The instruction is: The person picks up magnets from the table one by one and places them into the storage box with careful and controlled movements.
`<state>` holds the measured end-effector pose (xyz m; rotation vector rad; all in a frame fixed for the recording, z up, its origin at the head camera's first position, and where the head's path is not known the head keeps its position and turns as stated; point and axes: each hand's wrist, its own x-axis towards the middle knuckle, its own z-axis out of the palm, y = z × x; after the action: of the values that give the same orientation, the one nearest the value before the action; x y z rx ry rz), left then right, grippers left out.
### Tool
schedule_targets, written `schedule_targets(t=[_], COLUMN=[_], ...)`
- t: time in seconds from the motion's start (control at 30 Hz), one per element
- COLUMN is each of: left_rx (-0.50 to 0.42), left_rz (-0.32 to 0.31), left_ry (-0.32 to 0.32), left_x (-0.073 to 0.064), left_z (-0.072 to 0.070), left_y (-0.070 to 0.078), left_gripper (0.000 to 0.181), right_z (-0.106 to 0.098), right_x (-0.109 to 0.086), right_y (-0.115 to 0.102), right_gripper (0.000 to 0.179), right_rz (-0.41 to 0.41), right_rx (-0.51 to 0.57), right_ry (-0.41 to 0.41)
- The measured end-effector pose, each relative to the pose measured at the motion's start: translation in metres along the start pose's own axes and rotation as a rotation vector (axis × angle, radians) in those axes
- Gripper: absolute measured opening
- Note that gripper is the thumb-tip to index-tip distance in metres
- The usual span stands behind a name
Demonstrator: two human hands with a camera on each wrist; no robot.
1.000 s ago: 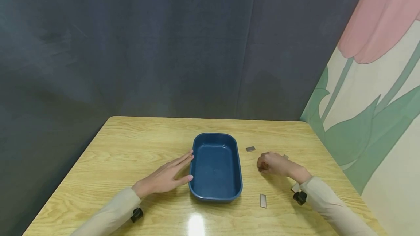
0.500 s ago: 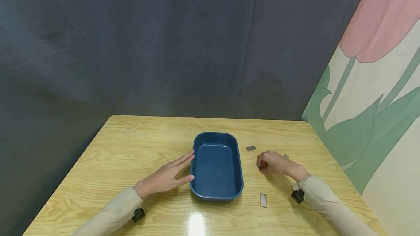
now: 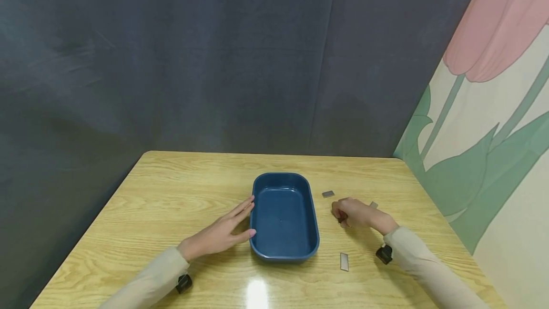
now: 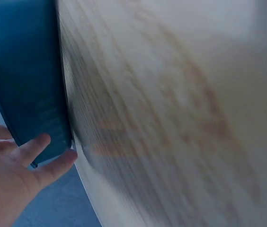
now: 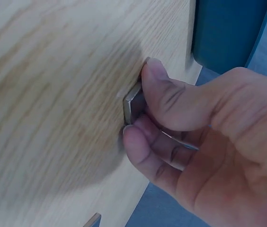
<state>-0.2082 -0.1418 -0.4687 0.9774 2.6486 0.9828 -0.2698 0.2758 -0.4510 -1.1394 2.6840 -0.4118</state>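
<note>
Tile point(image 3: 344, 262) sits at four o'clock from the blue bin point(image 3: 283, 225), the left hand point(image 3: 219, 236) outspread against its nine-o'clock side, while at three the right hand point(image 3: 355, 213) pinches a thin piece point(image 5: 135, 105) whose narrow edges could let it slip.

Bin point(image 3: 281, 225) on table point(image 3: 188, 180), small pieces point(image 3: 344, 262) to right.

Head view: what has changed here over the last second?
The right hand has shifted slightly left, toward the blue tray. One tile by its wrist has gone from view. Its fingers pinch another tile; when they took hold isn't clear. The left hand, at the tray's side, and the loose tiles look nearly unmoved.
</note>
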Motion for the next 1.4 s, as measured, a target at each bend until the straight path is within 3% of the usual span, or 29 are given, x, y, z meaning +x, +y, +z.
schedule_targets(t=[0.5, 0.9, 1.13, 1.4], left_rx=[0.004, 0.007, 0.022, 0.013], left_rz=[0.022, 0.024, 0.036, 0.034], left_ry=[-0.003, 0.018, 0.034, 0.019], left_x=[0.0017, 0.001, 0.0009, 0.0015], left_z=[0.0033, 0.0042, 0.0051, 0.003], left_y=[0.0001, 0.0039, 0.0018, 0.0033], left_gripper=[0.077, 0.073, 0.073, 0.074], right_z=[0.0, 0.0003, 0.0, -0.0014], right_x=[-0.0024, -0.004, -0.004, -0.004], right_y=[0.001, -0.0001, -0.0007, 0.0022], right_gripper=[0.034, 0.031, 0.026, 0.026], right_rz=[0.002, -0.004, -0.038, -0.063], right_rx=[0.127, 0.083, 0.114, 0.105], right_ry=[-0.023, -0.018, -0.008, 0.015])
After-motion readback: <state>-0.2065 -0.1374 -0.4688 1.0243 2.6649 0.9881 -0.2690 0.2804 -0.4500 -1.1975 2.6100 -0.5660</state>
